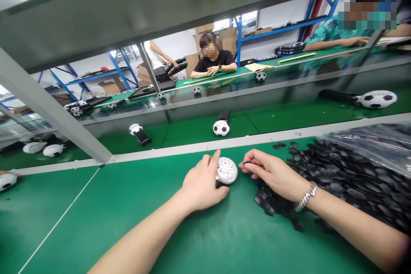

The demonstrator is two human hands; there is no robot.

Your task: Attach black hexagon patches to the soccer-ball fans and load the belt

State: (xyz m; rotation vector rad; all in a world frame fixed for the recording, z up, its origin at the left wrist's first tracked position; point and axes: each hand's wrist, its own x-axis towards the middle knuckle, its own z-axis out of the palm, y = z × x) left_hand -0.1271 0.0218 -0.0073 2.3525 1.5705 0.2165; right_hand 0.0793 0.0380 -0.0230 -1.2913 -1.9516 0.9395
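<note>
My left hand [204,182] is wrapped round a white, ball-shaped shell [227,170] with an openwork football pattern, resting at the green bench top. A dark part shows beneath the shell, mostly covered by my fingers. Just right of it, my right hand [268,170] pinches a small black plastic piece [246,163] between thumb and fingertips, a short gap away from the shell. Below and beyond my right wrist spreads a big heap of flat black plastic pieces [340,175].
A clear plastic bag [379,145] lies over the heap. Behind a metal edge [173,146], a green conveyor carries football-headed items with black handles, one [221,127] straight ahead. A slanted metal post [54,102] stands left. Co-workers sit across the line; a hand with a ball [8,181] shows far left.
</note>
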